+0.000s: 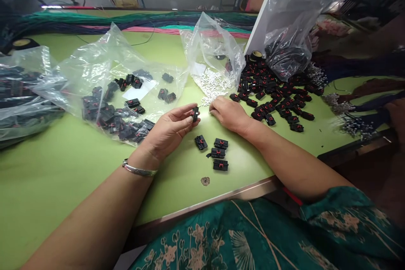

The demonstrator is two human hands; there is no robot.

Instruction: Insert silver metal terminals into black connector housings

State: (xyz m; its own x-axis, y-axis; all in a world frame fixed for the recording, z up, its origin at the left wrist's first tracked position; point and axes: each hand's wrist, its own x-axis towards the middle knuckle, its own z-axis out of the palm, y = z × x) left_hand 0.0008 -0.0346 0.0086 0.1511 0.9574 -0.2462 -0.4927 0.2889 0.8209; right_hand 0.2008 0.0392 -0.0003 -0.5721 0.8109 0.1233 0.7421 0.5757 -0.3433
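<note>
My left hand (172,128) pinches a small black connector housing (195,113) with a red clip, held upright between thumb and fingers. To its right, my right hand (230,113) rests on the table beside a spill of small white plastic pieces (212,84). The fingertips of that hand are curled together, and whatever they may hold is hidden. Just below both hands lie several loose black connectors with red clips, among them a tilted connector (200,142) and a lower connector (220,165).
A clear bag (110,88) of black connectors spreads at left, and another full bag (22,93) lies farther left. A heap of black connectors (278,97) covers the right side. Bundled wires (142,23) run along the back. Another person's hand (397,114) shows at far right.
</note>
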